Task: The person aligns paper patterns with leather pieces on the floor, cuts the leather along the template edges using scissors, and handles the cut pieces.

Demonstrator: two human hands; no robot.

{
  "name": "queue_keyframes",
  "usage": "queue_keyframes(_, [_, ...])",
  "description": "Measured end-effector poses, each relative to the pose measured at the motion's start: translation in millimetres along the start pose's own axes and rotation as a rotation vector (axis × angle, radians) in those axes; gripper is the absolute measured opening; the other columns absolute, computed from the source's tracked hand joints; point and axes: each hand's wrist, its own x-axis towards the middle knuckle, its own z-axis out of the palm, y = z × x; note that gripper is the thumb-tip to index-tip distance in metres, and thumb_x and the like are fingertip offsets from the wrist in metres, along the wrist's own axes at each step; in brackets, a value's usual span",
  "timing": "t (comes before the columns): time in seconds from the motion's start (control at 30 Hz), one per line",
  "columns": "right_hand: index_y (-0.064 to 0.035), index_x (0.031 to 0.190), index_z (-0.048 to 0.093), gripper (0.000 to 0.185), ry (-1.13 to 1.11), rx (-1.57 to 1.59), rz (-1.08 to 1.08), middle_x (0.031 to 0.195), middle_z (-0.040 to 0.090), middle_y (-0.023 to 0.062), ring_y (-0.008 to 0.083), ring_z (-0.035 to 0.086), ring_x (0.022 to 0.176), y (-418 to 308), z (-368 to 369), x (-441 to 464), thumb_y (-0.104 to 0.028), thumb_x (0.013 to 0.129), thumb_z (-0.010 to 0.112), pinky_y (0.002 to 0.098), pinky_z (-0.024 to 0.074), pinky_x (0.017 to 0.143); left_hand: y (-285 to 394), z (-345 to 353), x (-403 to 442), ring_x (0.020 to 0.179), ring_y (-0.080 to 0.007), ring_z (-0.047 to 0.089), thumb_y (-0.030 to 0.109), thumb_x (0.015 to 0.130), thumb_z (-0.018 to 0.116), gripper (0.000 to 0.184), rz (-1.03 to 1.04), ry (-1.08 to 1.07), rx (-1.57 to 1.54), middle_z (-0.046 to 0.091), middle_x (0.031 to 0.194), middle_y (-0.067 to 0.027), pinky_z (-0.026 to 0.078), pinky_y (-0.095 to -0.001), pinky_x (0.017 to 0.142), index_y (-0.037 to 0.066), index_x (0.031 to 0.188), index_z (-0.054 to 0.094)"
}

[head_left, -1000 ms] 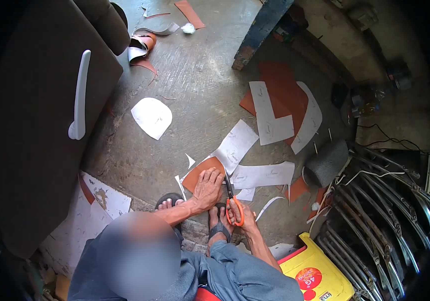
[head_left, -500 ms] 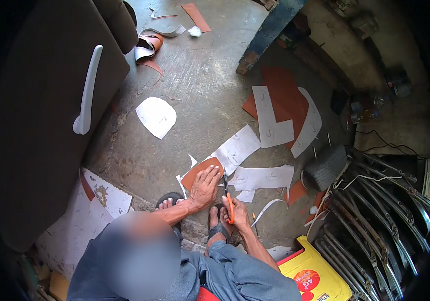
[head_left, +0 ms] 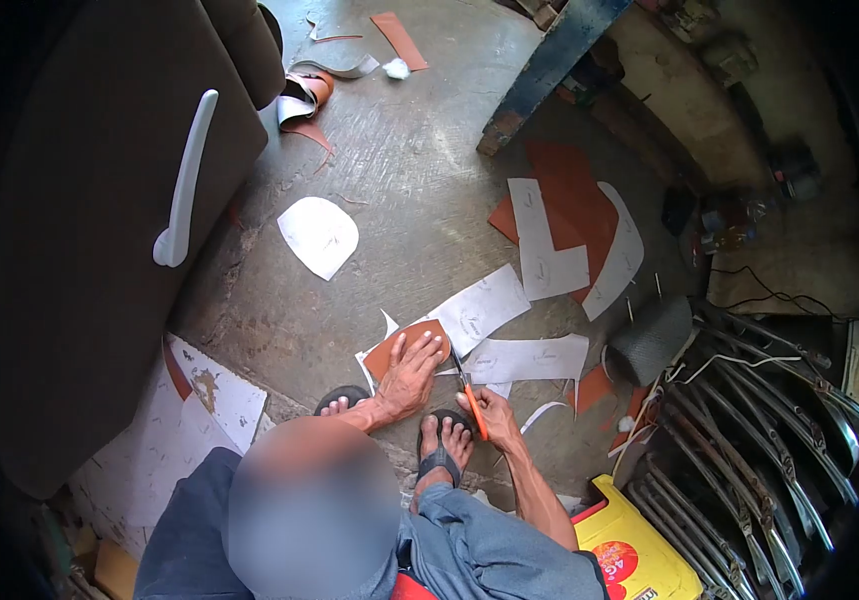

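Observation:
My left hand (head_left: pixel 407 378) lies flat with fingers spread on a brown leather-like piece (head_left: pixel 383 354), pressing it on the floor. Under and beyond that piece stretches a white sheet with printed marks (head_left: pixel 484 305). Orange-handled scissors (head_left: pixel 474 405) are in my right hand (head_left: pixel 494 415), its fingers closed round the handles. Their dark blades point up and left, at the right edge of the brown piece. Whether the blades bite into material cannot be made out. Another white piece (head_left: pixel 539 357) lies just right of the blades.
A rounded white piece (head_left: pixel 319 238) lies up and left on the floor. Further right, white cut shapes (head_left: pixel 554 270) rest over brown material (head_left: pixel 564 180). Folded metal frames (head_left: pixel 749 450) and a yellow box (head_left: pixel 639 540) stand at the right. A dark panel (head_left: pixel 99 250) fills the left.
My right hand has moved slightly right with the scissors, which now tilt more to the left. My left hand stays on the brown piece. The whole view has shifted a little.

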Motion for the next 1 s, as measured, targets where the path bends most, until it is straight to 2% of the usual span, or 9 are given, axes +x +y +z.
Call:
queue_keyframes(0.07, [-0.0029,0.083,0.065,0.047,0.005,0.006,0.002,0.062,0.051,-0.0038,0.0065,0.045,0.06,-5.3,-1.7,2.8,-0.047,0.082,0.081,0.0252,0.0369,0.053,-1.5,2.2,-0.6,0.145,-0.0303,0.036,0.003,0.086,0.059,0.043,-0.008,-0.002,-0.014,0.049,0.147,-0.0142,0.012,-0.0547,0.12,0.002,0.128,0.056])
queue_keyframes(0.13, [-0.0052,0.082,0.065,0.037,-0.012,-0.078,-0.008,0.065,0.044,-0.0065,0.0053,0.037,0.061,-16.2,-2.1,4.7,-0.04,0.089,0.076,0.0245,0.0292,0.052,-1.5,3.4,-1.7,0.146,-0.0304,0.035,0.003,0.086,0.059,0.043,-0.014,-0.006,-0.025,0.048,0.147,-0.014,0.01,-0.0558,0.121,0.002,0.129,0.056])
queue_keyframes(0.17, [-0.0052,0.082,0.065,0.037,-0.013,-0.075,-0.01,0.065,0.044,-0.0065,0.0053,0.037,0.061,-14.1,-2.7,5.4,-0.04,0.089,0.076,0.0245,0.0292,0.052,-1.3,2.9,-2.1,0.146,-0.0307,0.035,0.003,0.086,0.059,0.044,-0.014,-0.011,-0.037,0.048,0.147,-0.0143,0.01,-0.056,0.121,0.002,0.129,0.055])
queue_keyframes(0.23, [-0.0042,0.084,0.065,0.039,-0.025,-0.144,-0.074,0.065,0.046,-0.0054,0.0061,0.039,0.061,-14.8,-7.0,8.0,-0.042,0.089,0.076,0.0257,0.0306,0.051,-4.1,1.9,-0.6,0.146,-0.031,0.034,0.002,0.086,0.058,0.044,-0.007,-0.01,-0.044,0.048,0.148,-0.0146,0.009,-0.0562,0.121,0.002,0.13,0.055])
queue_keyframes(0.37, [-0.0031,0.084,0.066,0.043,-0.016,-0.176,-0.065,0.066,0.049,-0.0042,0.0064,0.04,0.062,-26.3,-7.8,7.2,-0.045,0.089,0.074,0.0263,0.0323,0.052,-2.4,0.4,-1.8,0.146,-0.032,0.034,0.001,0.086,0.057,0.044,-0.005,-0.008,-0.096,0.046,0.149,-0.0153,0.008,-0.0571,0.121,0.002,0.13,0.054])
queue_keyframes(0.43, [-0.003,0.084,0.066,0.048,-0.007,-0.146,-0.075,0.064,0.05,-0.0035,0.008,0.043,0.061,-25.4,-7.7,14.9,-0.049,0.082,0.08,0.0272,0.0361,0.054,-2.0,0.6,-3.0,0.146,-0.0324,0.034,0.001,0.086,0.056,0.044,-0.008,-0.006,-0.101,0.046,0.15,-0.0155,0.008,-0.0573,0.121,0.001,0.13,0.053])
queue_keyframes(0.53, [-0.0028,0.085,0.067,0.048,-0.06,-0.118,-0.021,0.065,0.051,-0.0031,0.0081,0.043,0.061,-22.5,-9.3,18.5,-0.049,0.082,0.08,0.0271,0.0361,0.054,-4.6,-1.1,-0.2,0.146,-0.033,0.034,0.0,0.087,0.056,0.043,0.0,0.003,-0.109,0.045,0.15,-0.0162,0.008,-0.0578,0.121,0.001,0.129,0.053])
queue_keyframes(0.77, [-0.0019,0.086,0.067,0.051,-0.025,-0.155,-0.095,0.066,0.053,-0.0016,0.0083,0.045,0.062,-33.4,-5.8,24.9,-0.051,0.082,0.08,0.0278,0.0373,0.054,-2.9,-1.2,-2.4,0.145,-0.0338,0.035,-0.002,0.087,0.054,0.041,0.003,0.012,-0.135,0.045,0.149,-0.0177,0.009,-0.0583,0.121,0.0,0.128,0.053])
queue_keyframes(1.0, [-0.0006,0.086,0.067,0.056,0.011,-0.206,-0.126,0.067,0.057,0.002,0.012,0.05,0.064,-42.6,-5.6,31.4,-0.055,0.079,0.08,0.0297,0.0433,0.058,-2.6,-5.5,-0.5,0.144,-0.0336,0.038,-0.007,0.086,0.053,0.038,0.014,0.03,-0.155,0.047,0.148,-0.0179,0.012,-0.0584,0.121,0.0,0.123,0.054])
